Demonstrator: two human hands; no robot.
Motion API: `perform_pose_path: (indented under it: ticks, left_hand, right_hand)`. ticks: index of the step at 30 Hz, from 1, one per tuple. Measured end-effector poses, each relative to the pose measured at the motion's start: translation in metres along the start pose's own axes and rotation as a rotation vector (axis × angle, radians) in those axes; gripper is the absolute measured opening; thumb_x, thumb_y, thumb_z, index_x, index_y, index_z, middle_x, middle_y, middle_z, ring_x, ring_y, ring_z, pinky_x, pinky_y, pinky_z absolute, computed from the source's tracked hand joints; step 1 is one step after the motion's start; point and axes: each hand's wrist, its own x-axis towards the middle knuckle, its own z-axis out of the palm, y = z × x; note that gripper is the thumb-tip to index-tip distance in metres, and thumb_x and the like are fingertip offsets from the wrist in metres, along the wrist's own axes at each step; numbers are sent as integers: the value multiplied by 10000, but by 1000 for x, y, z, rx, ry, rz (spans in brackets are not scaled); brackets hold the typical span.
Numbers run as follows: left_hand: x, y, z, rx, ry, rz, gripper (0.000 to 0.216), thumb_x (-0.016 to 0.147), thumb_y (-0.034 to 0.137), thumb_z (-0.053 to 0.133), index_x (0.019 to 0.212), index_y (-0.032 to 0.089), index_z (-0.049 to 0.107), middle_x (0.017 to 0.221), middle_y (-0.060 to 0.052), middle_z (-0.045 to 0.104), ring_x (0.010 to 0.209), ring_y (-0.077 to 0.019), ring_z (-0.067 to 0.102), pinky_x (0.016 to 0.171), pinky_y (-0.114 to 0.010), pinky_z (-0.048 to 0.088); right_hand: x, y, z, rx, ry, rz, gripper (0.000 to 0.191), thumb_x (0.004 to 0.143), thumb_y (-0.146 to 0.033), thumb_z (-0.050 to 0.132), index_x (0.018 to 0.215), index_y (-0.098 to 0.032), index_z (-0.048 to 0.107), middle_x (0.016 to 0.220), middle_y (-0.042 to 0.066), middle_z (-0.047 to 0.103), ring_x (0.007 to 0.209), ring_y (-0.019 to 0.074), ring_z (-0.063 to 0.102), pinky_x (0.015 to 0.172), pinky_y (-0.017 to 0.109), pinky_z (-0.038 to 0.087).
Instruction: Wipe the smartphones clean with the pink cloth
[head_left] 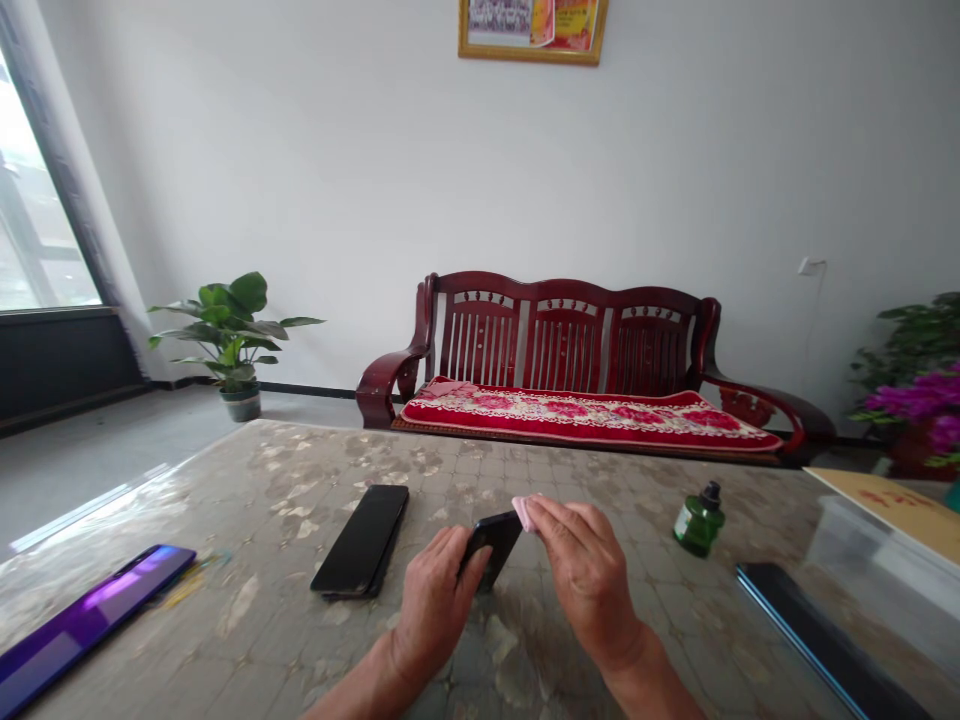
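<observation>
My left hand point(436, 588) is closed round a dark smartphone point(501, 545), which it holds tilted above the table. In my right hand point(585, 570) a small pink cloth point(524, 514) is pinched between the fingers, and it touches the phone's upper right corner. Left of my hands a black smartphone point(361, 540) lies flat on the table. To the right of them stands a small green bottle point(700, 522) with a black cap.
A patterned cover lies over the table point(277, 470). A purple phone point(97, 620) is at the left edge; another dark phone point(817, 635) lies at right, beside a clear plastic box point(870, 560) with a tan sheet point(892, 505) on top. Beyond stands a wooden bench point(566, 340).
</observation>
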Motion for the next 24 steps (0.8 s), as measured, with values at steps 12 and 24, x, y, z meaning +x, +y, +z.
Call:
perform_pose_path:
  ticks: [12, 24]
  left_hand:
    - [0, -4, 2, -19, -18, -30, 294, 976, 347, 460, 711, 221, 467, 644, 12, 536, 589, -155, 524, 550, -247, 397]
    - [-10, -1, -7, -192, -248, 364, 242, 986, 176, 415, 1146, 205, 593, 1008, -72, 725, 882, -184, 680, 791, -280, 542]
  right_hand:
    - [1, -1, 5, 110, 27, 134, 368, 941, -136, 537, 1269, -286, 611, 1109, 46, 717, 936, 191, 663, 832, 359, 536]
    - [-14, 21, 23, 494, -37, 794, 261, 874, -410, 571, 978, -267, 762, 972, 44, 759, 879, 229, 691, 757, 293, 530]
